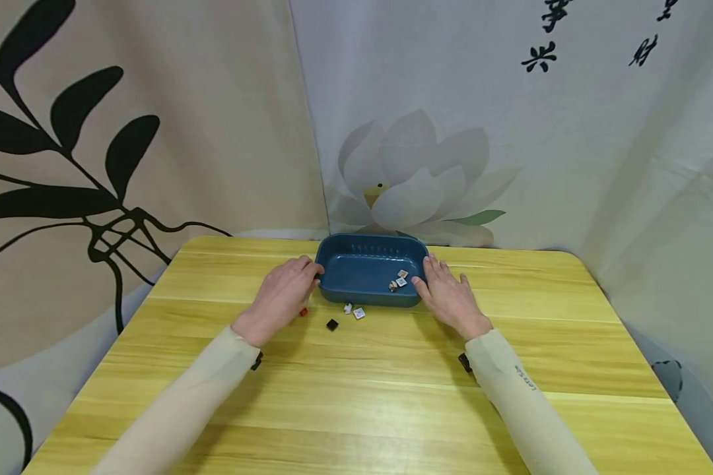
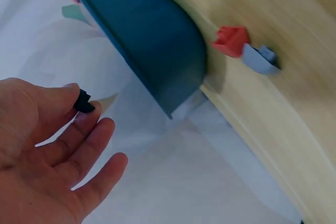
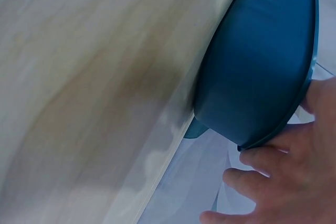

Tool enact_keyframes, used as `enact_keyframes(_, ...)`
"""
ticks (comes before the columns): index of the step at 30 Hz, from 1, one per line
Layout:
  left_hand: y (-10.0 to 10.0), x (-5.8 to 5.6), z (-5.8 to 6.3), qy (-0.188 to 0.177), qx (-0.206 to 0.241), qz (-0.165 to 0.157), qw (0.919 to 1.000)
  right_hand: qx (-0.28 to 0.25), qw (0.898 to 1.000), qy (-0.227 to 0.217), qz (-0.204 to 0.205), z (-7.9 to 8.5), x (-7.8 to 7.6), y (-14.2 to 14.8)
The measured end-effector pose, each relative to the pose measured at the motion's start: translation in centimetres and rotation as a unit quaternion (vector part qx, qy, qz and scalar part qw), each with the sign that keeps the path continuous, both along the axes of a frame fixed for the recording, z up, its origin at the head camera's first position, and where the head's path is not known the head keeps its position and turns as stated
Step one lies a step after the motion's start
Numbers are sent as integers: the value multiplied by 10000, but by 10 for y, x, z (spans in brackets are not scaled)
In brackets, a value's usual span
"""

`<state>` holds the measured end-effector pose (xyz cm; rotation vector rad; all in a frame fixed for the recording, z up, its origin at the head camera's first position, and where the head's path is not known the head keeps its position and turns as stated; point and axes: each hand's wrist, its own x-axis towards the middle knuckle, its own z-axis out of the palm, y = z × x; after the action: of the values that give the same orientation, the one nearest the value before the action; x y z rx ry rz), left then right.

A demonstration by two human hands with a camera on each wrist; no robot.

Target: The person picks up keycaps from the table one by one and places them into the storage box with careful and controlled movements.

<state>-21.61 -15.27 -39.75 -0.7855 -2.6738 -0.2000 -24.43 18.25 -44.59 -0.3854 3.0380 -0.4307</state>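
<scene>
A dark blue rectangular plastic basin point(image 1: 362, 298) stands near the table's far edge, with several small pieces point(image 1: 402, 282) inside. At its left end is my left hand point(image 1: 289, 290), pinching a small black piece point(image 2: 84, 102) between thumb and forefinger, the other fingers loosely spread. My right hand point(image 1: 451, 300) holds the basin's right end, thumb over the rim and fingers along the outside. In front of the basin lie a red piece point(image 1: 304, 312), a white piece point(image 1: 347, 308), a white square piece point(image 1: 359, 313) and a black square piece point(image 1: 332, 324).
The wooden table point(image 1: 362, 402) reaches back to a hanging cloth point(image 1: 232, 125) printed with leaves and a lotus. In the left wrist view, a grey-blue piece point(image 2: 261, 60) lies right beside the red one.
</scene>
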Motion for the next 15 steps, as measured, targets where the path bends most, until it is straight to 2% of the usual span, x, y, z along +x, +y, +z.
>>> enact_keyframes(7,16,-9,-1,88,56,-274,9996,16,10000,26,15,1,0,0)
enact_keyframes(11,29,-15,-2,144,33,-272,9995,12,10000,27,6,1,1,-1)
enact_keyframes(15,41,-22,-3,36,38,-341,9994,-1,10000,48,-9,1,0,-2)
